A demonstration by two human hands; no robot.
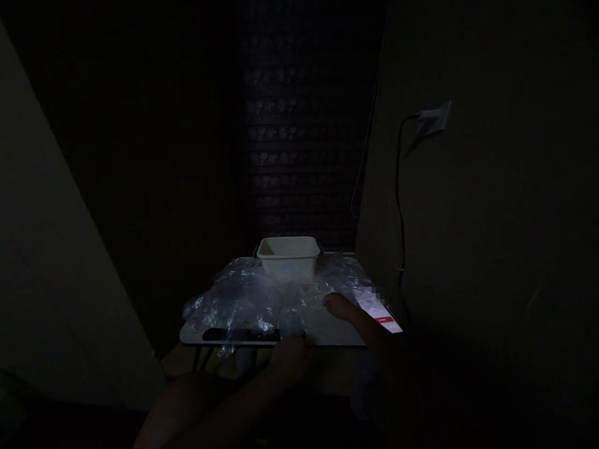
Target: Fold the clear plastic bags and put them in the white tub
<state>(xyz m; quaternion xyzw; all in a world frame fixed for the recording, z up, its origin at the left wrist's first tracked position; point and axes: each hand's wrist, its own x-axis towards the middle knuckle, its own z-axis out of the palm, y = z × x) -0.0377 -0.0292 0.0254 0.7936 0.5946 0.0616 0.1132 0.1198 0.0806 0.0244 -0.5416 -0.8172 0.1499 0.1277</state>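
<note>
Clear, crinkled plastic bags [234, 299] lie spread over a small white folding table [334, 327]. My left hand [292, 352] is at the table's near edge, its fingers curled at the near end of a clear plastic bag [291, 321]; darkness hides most of the fingers. Farther in and to the right, my right hand [337, 306] is closed, fingertips pointing left, against the same thin plastic. Behind the bags stands a white rectangular tub [289, 265] with dark side handles, upright and open at the top.
A phone [379, 312] with a lit screen lies at the table's right edge, beside my right forearm. A dark slot [238, 335] runs along the near edge. A black cord [399, 181] hangs from a wall outlet [435, 118]. Dim walls flank the table, with a dark blind [299, 143] behind.
</note>
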